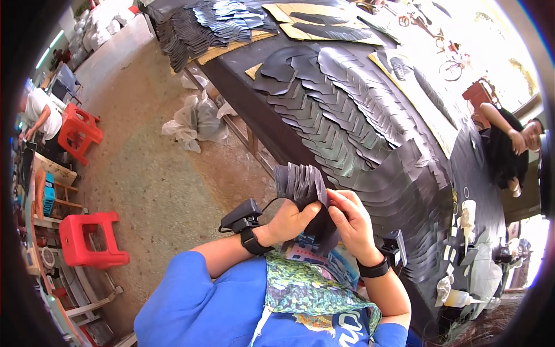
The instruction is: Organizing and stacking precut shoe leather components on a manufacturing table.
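Note:
My left hand point(291, 221) and my right hand point(351, 222) together grip a fanned stack of thin black cut pieces point(300, 184), held up in front of my chest. The left thumb presses the stack from below; the right fingers pinch its right edge. Both wrists wear black bands with small devices. Just beyond the hands, a long dark table point(243, 98) carries many overlapping rows of the same black cut pieces point(341, 121).
Tan cardboard sheets point(324, 26) with more black pieces lie at the table's far end. Red plastic stools point(87, 238) stand on the concrete floor at left, near crumpled plastic bags point(196, 118). A person in black sits at the right point(506, 144); another in white stands far left.

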### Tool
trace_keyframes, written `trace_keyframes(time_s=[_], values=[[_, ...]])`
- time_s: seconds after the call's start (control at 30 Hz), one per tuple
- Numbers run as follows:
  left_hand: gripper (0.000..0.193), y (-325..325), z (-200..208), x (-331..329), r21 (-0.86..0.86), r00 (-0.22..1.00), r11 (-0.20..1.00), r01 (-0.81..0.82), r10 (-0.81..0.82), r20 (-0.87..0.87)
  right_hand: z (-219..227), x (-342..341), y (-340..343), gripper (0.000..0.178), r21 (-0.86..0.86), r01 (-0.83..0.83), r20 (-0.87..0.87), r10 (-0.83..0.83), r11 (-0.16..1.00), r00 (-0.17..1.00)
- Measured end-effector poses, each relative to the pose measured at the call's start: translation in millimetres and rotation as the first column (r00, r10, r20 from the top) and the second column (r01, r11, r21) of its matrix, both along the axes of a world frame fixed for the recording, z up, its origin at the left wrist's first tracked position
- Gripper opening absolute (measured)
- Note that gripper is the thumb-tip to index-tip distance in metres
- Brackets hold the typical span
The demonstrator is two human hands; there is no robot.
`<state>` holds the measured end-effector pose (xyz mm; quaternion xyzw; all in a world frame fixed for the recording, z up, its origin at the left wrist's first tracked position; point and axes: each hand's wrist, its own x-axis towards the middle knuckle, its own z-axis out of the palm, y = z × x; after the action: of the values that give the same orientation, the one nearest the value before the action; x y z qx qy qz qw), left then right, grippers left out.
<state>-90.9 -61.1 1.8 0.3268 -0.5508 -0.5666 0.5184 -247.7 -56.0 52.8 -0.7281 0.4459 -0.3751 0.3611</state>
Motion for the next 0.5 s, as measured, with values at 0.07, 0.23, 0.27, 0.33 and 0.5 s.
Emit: trace_keyframes(time_s=[0.07, 0.23, 0.27, 0.33, 0.5], values=[[0.022, 5.2, 4.4, 1.9, 0.092, 0.995, 0.992, 0.086, -0.081, -0.059, 4.6, 3.6, 7.5, 0.035, 0.046, 0.03, 0.001, -0.03, 0.999, 1.0], [0.022, 22.1, 16.6, 8.8, 0.029, 0.988, 0.988, 0.155, -0.154, -0.02, 5.3, 8.1, 24.6, 0.04, -0.048, 0.019, -0.029, -0.021, 0.999, 0.999], [0.023, 25.9, 17.2, 9.9, 0.01, 0.987, 0.988, 0.153, -0.152, -0.044, 5.7, 8.4, 28.3, 0.041, -0.045, 0.011, -0.025, -0.012, 0.999, 1.0], [0.023, 32.3, 17.0, 14.6, 0.028, 0.984, 0.983, 0.18, -0.18, -0.004, 9.2, 10.3, 36.3, 0.042, -0.052, 0.003, -0.02, -0.004, 0.999, 1.0], [0.021, 43.5, 16.7, 15.0, 0.077, 0.983, 0.98, 0.183, -0.181, -0.026, 14.3, 11.0, 50.0, 0.043, -0.135, -0.044, -0.135, 0.025, 0.99, 0.991]])
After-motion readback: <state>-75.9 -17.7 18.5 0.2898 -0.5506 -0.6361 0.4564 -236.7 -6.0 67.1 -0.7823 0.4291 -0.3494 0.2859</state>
